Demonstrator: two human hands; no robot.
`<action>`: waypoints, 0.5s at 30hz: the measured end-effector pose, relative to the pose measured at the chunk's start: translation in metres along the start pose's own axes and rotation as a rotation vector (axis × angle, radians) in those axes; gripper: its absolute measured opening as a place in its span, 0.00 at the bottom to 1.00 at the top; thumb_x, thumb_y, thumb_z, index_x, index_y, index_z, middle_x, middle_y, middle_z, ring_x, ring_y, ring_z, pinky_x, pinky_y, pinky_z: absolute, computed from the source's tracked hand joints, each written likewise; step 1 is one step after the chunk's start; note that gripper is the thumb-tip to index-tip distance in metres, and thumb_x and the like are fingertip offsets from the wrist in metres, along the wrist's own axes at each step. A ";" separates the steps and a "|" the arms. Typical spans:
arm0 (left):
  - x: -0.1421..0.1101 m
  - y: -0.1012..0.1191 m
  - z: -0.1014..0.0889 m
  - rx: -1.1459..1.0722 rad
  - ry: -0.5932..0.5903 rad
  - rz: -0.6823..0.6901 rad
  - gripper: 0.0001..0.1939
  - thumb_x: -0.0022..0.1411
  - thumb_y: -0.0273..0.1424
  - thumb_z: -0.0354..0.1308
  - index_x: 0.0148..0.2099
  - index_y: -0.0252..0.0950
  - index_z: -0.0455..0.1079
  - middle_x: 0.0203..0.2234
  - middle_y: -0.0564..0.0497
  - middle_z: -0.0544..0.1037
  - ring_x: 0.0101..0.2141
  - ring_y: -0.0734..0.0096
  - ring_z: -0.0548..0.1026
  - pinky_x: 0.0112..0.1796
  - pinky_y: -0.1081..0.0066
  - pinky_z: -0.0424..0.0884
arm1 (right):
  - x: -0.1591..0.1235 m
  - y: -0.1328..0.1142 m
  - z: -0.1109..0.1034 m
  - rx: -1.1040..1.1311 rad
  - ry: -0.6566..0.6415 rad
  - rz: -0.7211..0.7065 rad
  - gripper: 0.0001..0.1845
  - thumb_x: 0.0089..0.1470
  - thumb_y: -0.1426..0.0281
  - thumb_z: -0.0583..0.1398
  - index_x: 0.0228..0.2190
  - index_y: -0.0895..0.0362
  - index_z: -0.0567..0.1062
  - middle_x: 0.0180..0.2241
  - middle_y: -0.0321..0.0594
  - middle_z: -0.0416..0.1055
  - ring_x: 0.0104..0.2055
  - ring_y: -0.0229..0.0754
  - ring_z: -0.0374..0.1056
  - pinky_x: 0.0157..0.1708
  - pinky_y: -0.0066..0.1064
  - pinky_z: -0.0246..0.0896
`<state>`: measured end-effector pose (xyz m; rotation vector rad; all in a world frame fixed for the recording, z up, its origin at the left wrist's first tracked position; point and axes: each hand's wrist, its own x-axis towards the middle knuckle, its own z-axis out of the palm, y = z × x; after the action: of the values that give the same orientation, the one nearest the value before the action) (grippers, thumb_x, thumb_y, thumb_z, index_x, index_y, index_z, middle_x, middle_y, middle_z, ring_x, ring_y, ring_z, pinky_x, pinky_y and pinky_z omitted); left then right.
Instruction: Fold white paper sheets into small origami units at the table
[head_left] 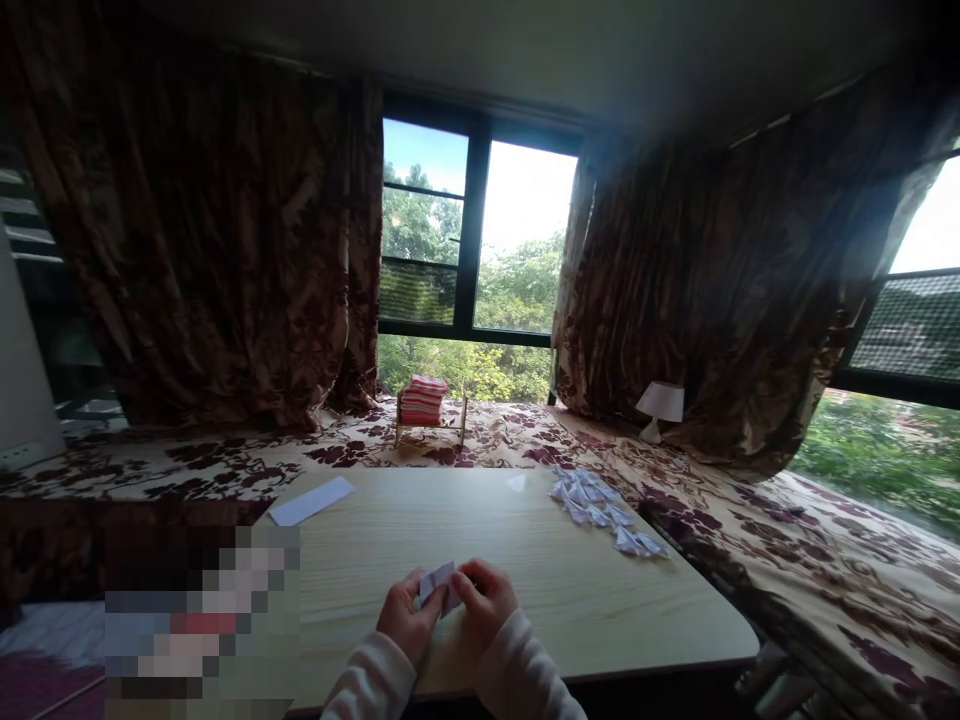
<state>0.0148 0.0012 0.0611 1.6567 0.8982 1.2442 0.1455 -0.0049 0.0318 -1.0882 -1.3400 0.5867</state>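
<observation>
Over the near part of the pale wooden table [360, 560], a small folded piece of white paper [436, 578] is held between both hands. My left hand [405, 615] pinches its left and lower side with the thumb on top. On its right edge, the thumb and fingers of my right hand [487, 595] are closed. Part of the paper is hidden behind the fingers. A flat white paper strip [311, 500] lies at the table's far left corner. Toward the far right sits a cluster of several folded white paper pieces [589, 495].
Beyond the table runs a ledge with a floral cover [510, 430]. A small rack [429, 432] with stacked red-and-white striped cloths [422, 402] and a white lamp [661, 402] stand on it. Dark floral curtains [240, 240] flank the window [472, 220]. A pixelated patch covers the lower left.
</observation>
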 end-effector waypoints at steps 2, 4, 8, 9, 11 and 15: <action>0.000 -0.002 0.001 0.003 0.019 0.004 0.16 0.46 0.43 0.59 0.21 0.33 0.70 0.17 0.51 0.71 0.23 0.69 0.69 0.25 0.73 0.65 | 0.000 0.001 0.000 0.003 -0.006 -0.015 0.17 0.46 0.59 0.58 0.17 0.60 0.70 0.15 0.33 0.62 0.19 0.34 0.56 0.20 0.26 0.53; 0.000 -0.005 0.003 0.008 0.029 0.001 0.16 0.44 0.43 0.60 0.20 0.33 0.69 0.16 0.52 0.70 0.21 0.70 0.68 0.24 0.73 0.64 | -0.001 0.003 0.000 0.012 -0.016 -0.020 0.17 0.45 0.59 0.58 0.17 0.59 0.70 0.15 0.33 0.62 0.19 0.35 0.56 0.20 0.26 0.53; -0.001 -0.009 0.003 0.005 0.012 -0.026 0.15 0.44 0.41 0.60 0.20 0.33 0.68 0.16 0.53 0.71 0.23 0.69 0.69 0.26 0.73 0.65 | -0.003 0.006 0.001 0.020 -0.009 -0.019 0.15 0.45 0.60 0.59 0.18 0.59 0.71 0.16 0.34 0.63 0.21 0.35 0.57 0.22 0.27 0.54; -0.002 -0.008 0.003 -0.002 0.005 -0.035 0.15 0.44 0.41 0.60 0.21 0.33 0.69 0.17 0.52 0.71 0.24 0.68 0.70 0.27 0.72 0.66 | -0.004 0.006 0.001 0.017 0.002 -0.020 0.15 0.45 0.60 0.59 0.18 0.60 0.71 0.16 0.34 0.64 0.21 0.35 0.57 0.22 0.27 0.54; -0.003 -0.005 0.002 -0.020 -0.010 -0.047 0.14 0.44 0.41 0.60 0.23 0.33 0.70 0.18 0.52 0.73 0.26 0.66 0.71 0.30 0.72 0.67 | -0.003 0.005 0.000 0.005 0.029 -0.024 0.15 0.45 0.61 0.59 0.18 0.60 0.71 0.16 0.34 0.63 0.21 0.35 0.57 0.22 0.27 0.55; -0.005 0.002 -0.002 -0.064 -0.033 -0.040 0.16 0.43 0.41 0.61 0.28 0.32 0.73 0.21 0.51 0.76 0.30 0.63 0.73 0.34 0.70 0.68 | -0.003 0.000 -0.002 -0.017 0.084 -0.040 0.16 0.44 0.60 0.59 0.16 0.60 0.70 0.15 0.34 0.64 0.20 0.35 0.57 0.22 0.28 0.55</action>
<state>0.0114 -0.0039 0.0618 1.5972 0.8594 1.2031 0.1469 -0.0081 0.0301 -1.0864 -1.2932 0.4960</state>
